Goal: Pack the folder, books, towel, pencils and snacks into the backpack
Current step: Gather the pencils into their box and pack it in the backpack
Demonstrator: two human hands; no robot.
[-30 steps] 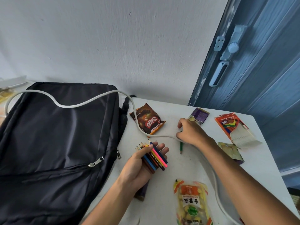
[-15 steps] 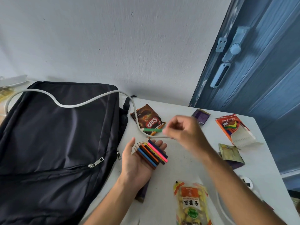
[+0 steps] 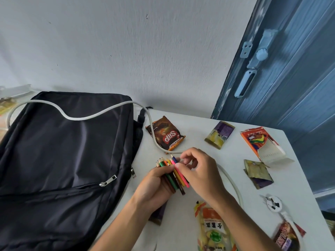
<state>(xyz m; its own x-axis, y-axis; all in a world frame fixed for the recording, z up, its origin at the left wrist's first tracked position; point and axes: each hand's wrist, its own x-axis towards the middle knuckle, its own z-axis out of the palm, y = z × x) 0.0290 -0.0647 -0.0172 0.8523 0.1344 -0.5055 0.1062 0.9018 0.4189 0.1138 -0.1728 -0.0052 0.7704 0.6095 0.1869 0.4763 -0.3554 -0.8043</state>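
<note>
A black backpack (image 3: 59,160) lies flat on the left of the white table (image 3: 299,187), its front zipper mostly closed. My left hand (image 3: 154,187) holds a bundle of coloured pencils (image 3: 173,175), tips pointing away from me. My right hand (image 3: 201,171) pinches the same bundle from the right, fingers on its upper end. Snack packets lie around: a brown Siip bag (image 3: 165,135), a purple and yellow packet (image 3: 219,134), a crumpled gold wrapper (image 3: 257,173), a clear bag of yellow sweets (image 3: 213,230) and a dark wrapper (image 3: 288,238). An empty orange pencil box (image 3: 261,144) lies at right.
A thick white cable (image 3: 87,115) runs over the backpack, across the table and under my right forearm. A small white round object (image 3: 273,205) sits near the right edge. A blue door (image 3: 282,69) stands behind the table's right corner, a grey wall behind the rest.
My right hand picked a green pencil off the table, carried it left and laid it with the bundle in my left hand. Both hands now close on the bundle.
</note>
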